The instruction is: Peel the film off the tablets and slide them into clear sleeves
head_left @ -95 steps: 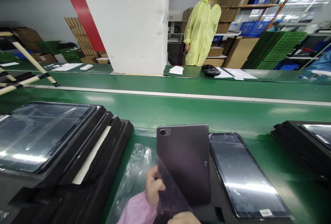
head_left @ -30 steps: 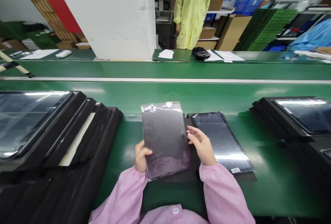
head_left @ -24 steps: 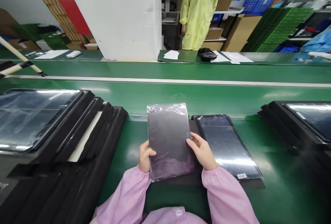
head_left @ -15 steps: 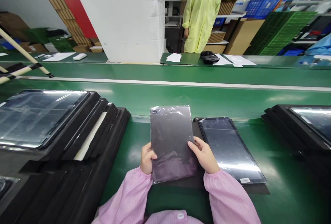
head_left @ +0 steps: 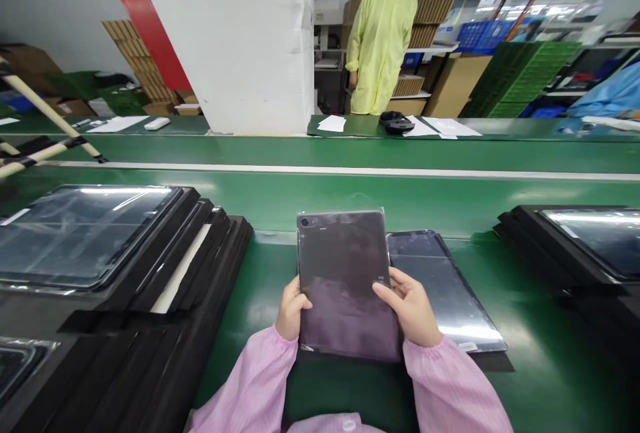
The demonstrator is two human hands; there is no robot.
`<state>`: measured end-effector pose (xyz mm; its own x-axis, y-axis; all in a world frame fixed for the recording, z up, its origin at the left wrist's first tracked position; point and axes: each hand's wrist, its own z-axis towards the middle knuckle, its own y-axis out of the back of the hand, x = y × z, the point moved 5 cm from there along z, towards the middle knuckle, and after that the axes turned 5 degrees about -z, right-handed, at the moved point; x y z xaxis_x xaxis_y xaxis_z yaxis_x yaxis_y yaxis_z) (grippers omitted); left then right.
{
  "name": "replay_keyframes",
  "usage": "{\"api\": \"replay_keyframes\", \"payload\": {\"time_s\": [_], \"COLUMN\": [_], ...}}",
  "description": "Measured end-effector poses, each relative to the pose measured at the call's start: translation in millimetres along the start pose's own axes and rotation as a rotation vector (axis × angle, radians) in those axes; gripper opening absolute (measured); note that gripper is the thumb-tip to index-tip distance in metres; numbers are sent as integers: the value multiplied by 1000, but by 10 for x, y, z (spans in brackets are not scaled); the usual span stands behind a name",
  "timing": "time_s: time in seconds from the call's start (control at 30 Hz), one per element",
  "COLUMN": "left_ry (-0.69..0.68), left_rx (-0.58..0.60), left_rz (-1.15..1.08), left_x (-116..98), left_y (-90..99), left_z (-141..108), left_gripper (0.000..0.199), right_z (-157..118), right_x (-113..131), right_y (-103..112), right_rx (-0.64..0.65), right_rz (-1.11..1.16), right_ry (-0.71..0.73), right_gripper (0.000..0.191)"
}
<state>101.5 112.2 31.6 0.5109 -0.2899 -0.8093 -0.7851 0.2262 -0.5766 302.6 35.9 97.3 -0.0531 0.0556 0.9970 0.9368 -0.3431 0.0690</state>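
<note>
A dark grey tablet in a clear plastic film is held up in front of me, its back with the camera lens facing me. My left hand grips its left edge, thumb on the back. On the opposite edge my right hand is closed, its thumb pressed near the small marking. The fingers behind the tablet are hidden. Behind and to the right, a second tablet lies screen up on a dark sheet, partly covered by the held one and my right hand.
At left are stacked black foam sheets with a film-wrapped screen on top. Another black stack bearing a screen stands at right. Beyond the green table, papers lie near a pillar, and a person in yellow stands behind.
The held tablet has shifted slightly right and appears larger, covering more of the second tablet. Both hands moved right with it, still gripping. The whole view has tilted up a little.
</note>
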Motion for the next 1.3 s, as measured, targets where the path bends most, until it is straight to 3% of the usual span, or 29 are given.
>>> {"api": "replay_keyframes", "payload": {"time_s": [0.13,0.23,0.33,0.43,0.5,0.6,0.67,0.73,0.8,0.93,1.03,1.17,1.2,1.3], "left_ry": [37,27,19,6,4,42,94,141,146,75,4,-288,-264,-7], "left_rx": [27,27,55,81,117,135,71,-6,-48,-102,-198,-351,-348,-217], "left_rz": [129,235,274,254,222,154,127,149,233,380,425,664,700,753], "left_x": [16,18,33,42,47,63,79,94,102,107,58,-178,-182,-65], "left_y": [-109,-109,-82,-50,-35,9,74,136,164,162,208,321,350,410], "left_z": [-10,-8,-1,-7,-21,-36,-28,-10,14,29,-28,-121,-110,-8], "left_gripper": [85,82,72,71,70,65,71,76,75,70,66,63,64,73], "right_z": [-202,-249,-191,-121,-107,-127,-138,-130,-124,-184,-304,-440,-462,-528], "right_x": [580,976,1193,1190,1111,991,928,852,747,473,194,-239,-334,-518], "right_y": [223,279,197,-26,-225,-497,-470,-216,183,1035,1510,1758,1771,1770], "right_rx": [-94,-81,-107,-183,-193,-60,-29,-119,-254,-485,-627,-651,-637,-580], "right_rz": [-224,-516,-887,-1241,-1328,-1132,-935,-788,-725,-790,-841,-777,-738,-586], "right_ry": [65,117,176,143,104,192,210,149,57,-105,-231,-342,-361,-406], "right_gripper": [38,31,24,21,18,23,28,31,32,35,39,36,35,37]}}
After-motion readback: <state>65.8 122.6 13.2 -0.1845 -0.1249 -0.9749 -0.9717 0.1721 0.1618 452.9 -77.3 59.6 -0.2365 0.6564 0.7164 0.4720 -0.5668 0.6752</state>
